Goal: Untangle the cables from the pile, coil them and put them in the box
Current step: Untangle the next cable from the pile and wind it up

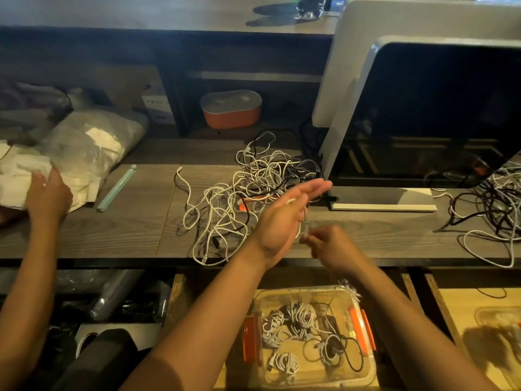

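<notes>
A tangled pile of white and black cables (253, 184) lies on the dark wooden desk (127, 227), left of a monitor. My left hand (284, 221) is held up over the desk's front edge, palm open and fingers straight, with a thin white cable (299, 231) looped across it. Just to its right, my right hand (332, 248) is blurred and pinches that cable. Below them, a clear plastic box (369, 365) with orange latches sits in an open drawer. It holds several coiled cables.
A large monitor (437, 108) stands at the right, with a second cable tangle (496, 204) beyond it. Another person's hand (48, 196) rests on papers at the left, by a plastic bag (90, 142) and a pale green stick (117, 187). An orange container (231, 112) sits on the back shelf.
</notes>
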`<control>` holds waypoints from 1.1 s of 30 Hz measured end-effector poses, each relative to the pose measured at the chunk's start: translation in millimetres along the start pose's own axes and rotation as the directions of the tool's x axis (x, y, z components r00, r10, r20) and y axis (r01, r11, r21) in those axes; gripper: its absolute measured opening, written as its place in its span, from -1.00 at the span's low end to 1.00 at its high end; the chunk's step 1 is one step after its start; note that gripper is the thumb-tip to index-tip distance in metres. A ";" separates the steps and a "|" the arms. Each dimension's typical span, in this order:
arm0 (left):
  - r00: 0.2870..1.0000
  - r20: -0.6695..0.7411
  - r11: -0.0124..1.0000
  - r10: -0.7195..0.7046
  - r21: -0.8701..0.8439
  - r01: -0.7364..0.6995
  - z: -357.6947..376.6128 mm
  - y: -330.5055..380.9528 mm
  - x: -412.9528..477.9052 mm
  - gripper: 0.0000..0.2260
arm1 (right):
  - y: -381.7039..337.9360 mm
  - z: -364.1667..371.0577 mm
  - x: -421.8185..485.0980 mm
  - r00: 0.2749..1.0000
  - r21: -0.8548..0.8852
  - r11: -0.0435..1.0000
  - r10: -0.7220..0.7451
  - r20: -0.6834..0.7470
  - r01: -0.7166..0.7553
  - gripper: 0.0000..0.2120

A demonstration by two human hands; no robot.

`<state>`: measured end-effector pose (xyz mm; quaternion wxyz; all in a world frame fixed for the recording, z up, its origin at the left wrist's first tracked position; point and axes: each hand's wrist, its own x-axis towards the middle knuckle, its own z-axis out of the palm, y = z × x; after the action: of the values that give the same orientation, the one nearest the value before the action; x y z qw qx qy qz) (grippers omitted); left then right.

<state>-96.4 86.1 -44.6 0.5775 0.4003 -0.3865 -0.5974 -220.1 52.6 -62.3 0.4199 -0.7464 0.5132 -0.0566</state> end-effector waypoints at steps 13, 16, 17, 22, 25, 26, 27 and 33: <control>0.991 -0.102 0.408 -0.082 0.904 0.126 -34.0 -24.9 33.0 -0.80 | -28.7 -12.4 -10.9 0.964 -0.360 0.903 -0.167 0.206 0.233 -0.79; 0.987 -0.085 0.387 -0.136 0.913 0.132 -47.7 -30.5 26.8 -0.76 | -26.0 -20.4 -12.3 0.960 -0.416 0.866 -0.234 0.151 0.277 -0.80; 0.988 -0.095 0.379 -0.126 0.915 0.136 -51.6 -32.1 24.5 -0.75 | -24.4 -23.4 -12.8 0.961 -0.434 0.858 -0.260 0.095 0.275 -0.80; 0.976 -0.163 0.438 -0.147 0.874 0.212 -47.8 -26.0 16.8 -0.51 | -22.7 -30.1 -13.0 0.928 -0.348 0.887 -0.357 -0.103 0.303 -0.83; 0.983 -0.091 0.519 -0.160 0.839 0.162 -36.0 -17.8 8.9 -0.31 | -24.3 -32.9 -11.5 0.918 -0.324 0.902 -0.354 -0.178 0.285 -0.83; 0.983 -0.060 0.492 -0.171 0.859 0.138 -35.7 -17.9 7.3 -0.31 | -24.7 -36.0 -11.1 0.920 -0.276 0.924 -0.327 -0.217 0.263 -0.84; 0.980 -0.044 0.442 -0.196 0.888 0.128 -35.5 -17.7 5.5 -0.39 | -24.5 -39.1 -10.6 0.923 -0.212 0.947 -0.293 -0.248 0.243 -0.85; 0.947 -0.096 0.298 -0.308 0.935 0.192 -36.6 -26.6 5.5 -0.81 | -19.7 -40.2 -4.0 0.918 -0.127 0.970 -0.236 -0.318 0.205 -0.82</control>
<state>-72.7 81.6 -83.2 0.1232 0.6818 -0.6192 -0.3695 -228.6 35.4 -21.7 0.2841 -0.7978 0.4908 -0.2046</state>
